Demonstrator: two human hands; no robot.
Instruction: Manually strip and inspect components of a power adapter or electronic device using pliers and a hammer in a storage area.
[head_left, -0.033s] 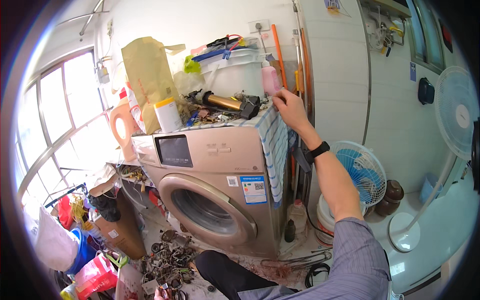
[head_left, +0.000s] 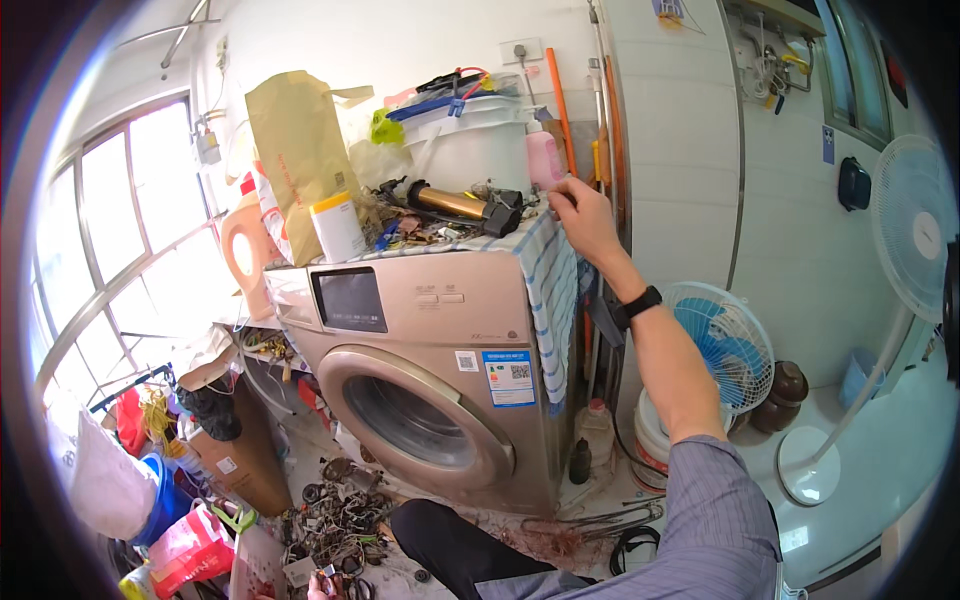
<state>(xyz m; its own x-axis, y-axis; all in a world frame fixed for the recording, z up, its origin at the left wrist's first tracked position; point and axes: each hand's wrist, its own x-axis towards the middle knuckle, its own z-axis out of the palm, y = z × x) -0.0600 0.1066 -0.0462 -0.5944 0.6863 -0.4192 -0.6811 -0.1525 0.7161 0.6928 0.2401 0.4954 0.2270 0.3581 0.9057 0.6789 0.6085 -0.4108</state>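
My right hand [head_left: 582, 214] reaches up to the back right corner of the washing machine [head_left: 420, 300]. Its thumb and fingers are pinched together at the edge of a scrap pile [head_left: 415, 228]; whatever they hold is too small to make out. Beside that hand lies a gold and black cylindrical device [head_left: 450, 202]. A checked cloth [head_left: 545, 290] drapes over the machine's right side. Low at the frame's bottom edge, only the fingers of my left hand [head_left: 319, 588] show, curled beside a heap of metal and wire scraps [head_left: 335, 520]; their contents are hidden.
A paper bag [head_left: 295, 150], a yellow-lidded tub [head_left: 338, 230] and a white plastic box [head_left: 470, 145] stand on the machine. Behind my right arm are a blue-bladed fan [head_left: 720, 345] and a bucket [head_left: 650, 440]. Bent rods [head_left: 600, 522] lie on the floor. A carton [head_left: 235, 465] stands left.
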